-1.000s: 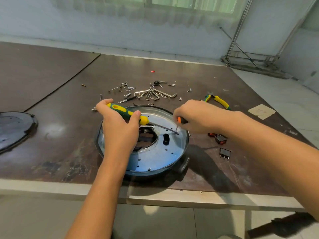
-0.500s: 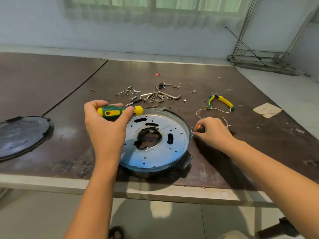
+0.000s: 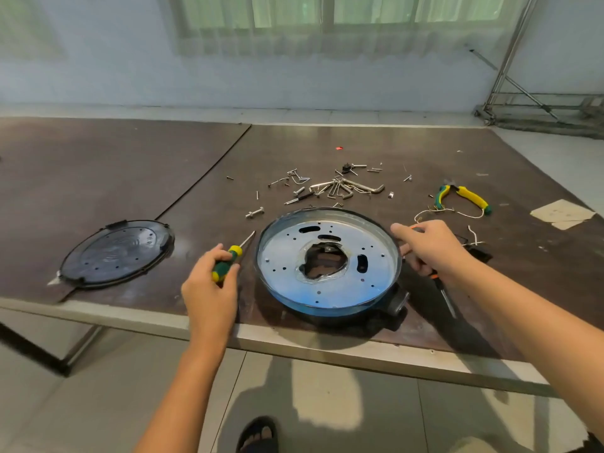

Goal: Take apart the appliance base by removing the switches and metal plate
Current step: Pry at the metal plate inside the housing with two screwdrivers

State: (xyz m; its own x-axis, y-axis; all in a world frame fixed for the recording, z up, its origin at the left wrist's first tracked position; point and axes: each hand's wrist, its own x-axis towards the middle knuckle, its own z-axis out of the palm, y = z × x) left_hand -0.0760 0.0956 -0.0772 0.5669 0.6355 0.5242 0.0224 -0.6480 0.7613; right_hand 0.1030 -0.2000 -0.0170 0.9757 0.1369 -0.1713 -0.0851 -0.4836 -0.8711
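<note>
Gripping a green-and-yellow screwdriver [image 3: 225,269], your left hand [image 3: 209,291] sits just left of the appliance base [image 3: 327,309], blade pointing away from you, apart from the rim. Your right hand [image 3: 431,250] is curled round an orange-handled screwdriver [image 3: 445,295] beside the base's right rim. Base stands near the front edge of the table [image 3: 98,178], metal plate [image 3: 327,287] seated inside.

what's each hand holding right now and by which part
Left hand grips the green-and-yellow screwdriver by its handle; right hand holds an orange-handled screwdriver by its handle.
</note>
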